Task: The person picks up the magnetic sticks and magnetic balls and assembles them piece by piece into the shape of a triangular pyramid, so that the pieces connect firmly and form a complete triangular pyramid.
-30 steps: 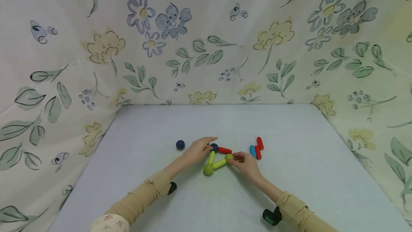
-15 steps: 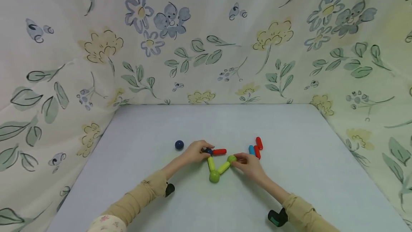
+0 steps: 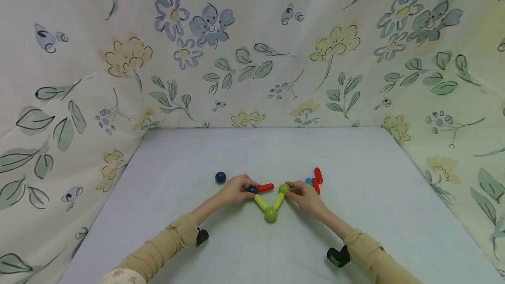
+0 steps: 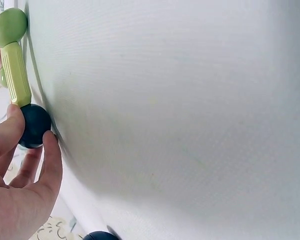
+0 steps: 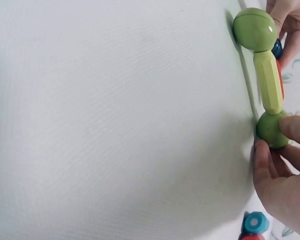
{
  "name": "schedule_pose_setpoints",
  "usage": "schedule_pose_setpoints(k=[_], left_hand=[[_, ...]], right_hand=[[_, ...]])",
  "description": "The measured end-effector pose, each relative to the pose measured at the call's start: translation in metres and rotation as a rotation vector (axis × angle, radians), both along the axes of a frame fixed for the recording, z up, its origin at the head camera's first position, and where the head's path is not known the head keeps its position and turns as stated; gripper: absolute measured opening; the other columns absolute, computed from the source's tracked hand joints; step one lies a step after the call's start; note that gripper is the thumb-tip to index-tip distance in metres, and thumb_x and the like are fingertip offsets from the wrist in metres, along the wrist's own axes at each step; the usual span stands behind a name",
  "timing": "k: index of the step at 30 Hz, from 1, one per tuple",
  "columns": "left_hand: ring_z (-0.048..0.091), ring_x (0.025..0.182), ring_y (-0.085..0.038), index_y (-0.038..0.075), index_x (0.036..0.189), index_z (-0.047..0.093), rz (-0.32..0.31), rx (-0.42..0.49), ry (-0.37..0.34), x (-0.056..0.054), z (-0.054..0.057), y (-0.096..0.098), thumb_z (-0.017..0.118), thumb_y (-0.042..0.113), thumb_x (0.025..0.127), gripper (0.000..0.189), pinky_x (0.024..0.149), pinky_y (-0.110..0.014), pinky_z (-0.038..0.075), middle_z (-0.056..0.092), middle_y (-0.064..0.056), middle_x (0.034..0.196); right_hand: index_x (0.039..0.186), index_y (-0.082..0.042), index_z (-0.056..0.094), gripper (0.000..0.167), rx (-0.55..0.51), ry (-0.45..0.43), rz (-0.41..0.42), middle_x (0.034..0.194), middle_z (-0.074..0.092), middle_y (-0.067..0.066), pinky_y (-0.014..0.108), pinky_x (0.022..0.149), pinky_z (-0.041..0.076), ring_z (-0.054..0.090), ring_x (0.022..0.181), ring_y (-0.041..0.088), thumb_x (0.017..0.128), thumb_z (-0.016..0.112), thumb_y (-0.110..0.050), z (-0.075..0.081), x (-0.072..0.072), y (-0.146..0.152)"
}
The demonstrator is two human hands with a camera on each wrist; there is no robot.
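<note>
A pale cloth point(image 3: 252, 62) printed with blue and yellow flowers and green leaves hangs in soft folds across the upper frame and down both sides, behind a smooth, matte white table point(image 3: 252, 154) filling the middle and bottom. From the lower left and lower right, two arms in wrinkled tan sleeves slant inward toward the centre, a small black device just below each cuff. The left hand point(image 3: 235, 189), left of centre, is partly closed, thumb and fingertips pinching a dark blue ball point(image 4: 35, 122); the right hand point(image 3: 305, 197), right of centre, is likewise partly closed, its thumb and fingers round a green ball point(image 5: 271, 131). Between them, at the centre of the frame, lies a V-shaped chain: the pinched balls form its upper ends, and a glossy green corner ball point(image 3: 270, 214) its bottom point. Two yellow-green rods point(image 3: 261, 202) make the sides, straight and faceted with a plastic look, the one in the left wrist view finely ridged. A red rod point(image 3: 265, 187) sticks out rightward from the dark blue ball, its far end short of the right-hand ball. A loose navy ball point(image 3: 220, 177) sits left of the left hand; beyond the right hand lie two loose red rods point(image 3: 318, 175) and a blue rod point(image 3: 309, 181), which is partly hidden.
</note>
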State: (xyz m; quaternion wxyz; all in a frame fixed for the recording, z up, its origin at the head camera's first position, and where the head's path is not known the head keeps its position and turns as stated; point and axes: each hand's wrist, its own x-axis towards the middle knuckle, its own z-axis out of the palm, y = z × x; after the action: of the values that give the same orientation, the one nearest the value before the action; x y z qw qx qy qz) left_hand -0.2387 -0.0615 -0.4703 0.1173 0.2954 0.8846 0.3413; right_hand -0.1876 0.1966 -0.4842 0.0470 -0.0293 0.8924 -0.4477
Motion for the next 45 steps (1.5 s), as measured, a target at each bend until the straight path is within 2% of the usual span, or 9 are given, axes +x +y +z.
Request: schedule_pose_setpoints(k=[10,15,19,23,26,32,38,41,45], left_hand=[[0.051,0.079,-0.012,0.011,0.112,0.07,-0.044,0.0,0.004,0.004,-0.001,0.001,0.075,0.012,0.081,0.032,0.071,-0.022,0.046,0.061,-0.003,0.095],[0.054,0.077,-0.01,0.01,0.112,0.068,-0.084,-0.029,-0.038,0.008,0.002,0.001,0.077,0.015,0.078,0.035,0.069,-0.019,0.047,0.062,-0.003,0.096],[0.053,0.073,-0.008,0.008,0.107,0.068,-0.077,-0.041,-0.065,0.011,0.004,0.003,0.079,0.018,0.076,0.034,0.064,-0.019,0.046,0.064,-0.003,0.095],[0.053,0.069,-0.008,0.006,0.098,0.068,-0.017,-0.052,-0.078,0.015,0.005,0.006,0.081,0.019,0.074,0.029,0.061,-0.018,0.045,0.065,-0.002,0.091],[0.053,0.066,-0.008,0.006,0.093,0.068,0.028,-0.058,-0.085,0.018,0.005,0.008,0.082,0.02,0.073,0.028,0.059,-0.019,0.044,0.064,-0.002,0.087],[0.052,0.066,-0.009,0.007,0.089,0.066,0.076,-0.067,-0.057,0.022,0.006,0.009,0.082,0.024,0.073,0.028,0.058,-0.019,0.043,0.064,-0.002,0.085],[0.051,0.071,-0.01,0.007,0.089,0.065,0.124,-0.091,0.004,0.022,0.005,0.009,0.082,0.03,0.072,0.033,0.061,-0.021,0.041,0.065,-0.002,0.084],[0.056,0.073,-0.01,0.008,0.101,0.063,0.108,-0.05,-0.028,0.02,0.004,0.006,0.082,0.028,0.073,0.039,0.064,-0.021,0.046,0.067,-0.006,0.093],[0.062,0.08,-0.013,0.008,0.113,0.062,0.042,0.04,-0.068,0.015,0.002,-0.001,0.081,0.019,0.074,0.044,0.07,-0.024,0.052,0.069,-0.01,0.104]], right_hand=[[0.128,-0.003,0.058,0.037,0.036,0.057,0.151,0.116,0.064,0.012,0.036,0.088,0.054,0.061,0.1,0.023,0.092,0.06,-0.01,-0.002,-0.014,-0.004],[0.129,-0.003,0.057,0.037,0.052,0.078,0.192,0.116,0.065,0.012,0.038,0.089,0.053,0.061,0.101,0.024,0.092,0.059,-0.007,-0.002,-0.018,-0.006],[0.129,-0.003,0.058,0.037,0.062,0.066,0.153,0.118,0.065,0.014,0.039,0.089,0.054,0.061,0.102,0.025,0.092,0.06,-0.008,-0.001,-0.019,-0.01],[0.125,-0.003,0.06,0.035,0.032,0.012,0.061,0.116,0.066,0.013,0.034,0.084,0.055,0.063,0.1,0.024,0.091,0.062,-0.011,0.0,-0.017,-0.013],[0.122,-0.003,0.061,0.035,-0.01,-0.025,0.036,0.112,0.068,0.012,0.028,0.078,0.055,0.063,0.096,0.02,0.091,0.063,-0.017,0.0,-0.014,-0.011],[0.118,-0.002,0.062,0.042,-0.05,-0.038,0.117,0.107,0.069,0.01,0.022,0.074,0.053,0.062,0.091,0.018,0.086,0.069,-0.028,0.002,-0.004,-0.003],[0.113,-0.003,0.064,0.04,-0.024,0.007,0.178,0.104,0.067,0.007,0.016,0.075,0.05,0.06,0.09,0.016,0.082,0.074,-0.025,0.0,0.003,-0.002],[0.112,-0.003,0.065,0.037,-0.023,0.021,0.171,0.103,0.068,0.007,0.015,0.073,0.05,0.06,0.088,0.016,0.082,0.074,-0.024,0.0,0.003,-0.004],[0.111,-0.004,0.065,0.036,-0.011,0.024,0.149,0.103,0.068,0.006,0.016,0.073,0.051,0.06,0.087,0.015,0.082,0.074,-0.024,0.0,0.003,-0.004]])
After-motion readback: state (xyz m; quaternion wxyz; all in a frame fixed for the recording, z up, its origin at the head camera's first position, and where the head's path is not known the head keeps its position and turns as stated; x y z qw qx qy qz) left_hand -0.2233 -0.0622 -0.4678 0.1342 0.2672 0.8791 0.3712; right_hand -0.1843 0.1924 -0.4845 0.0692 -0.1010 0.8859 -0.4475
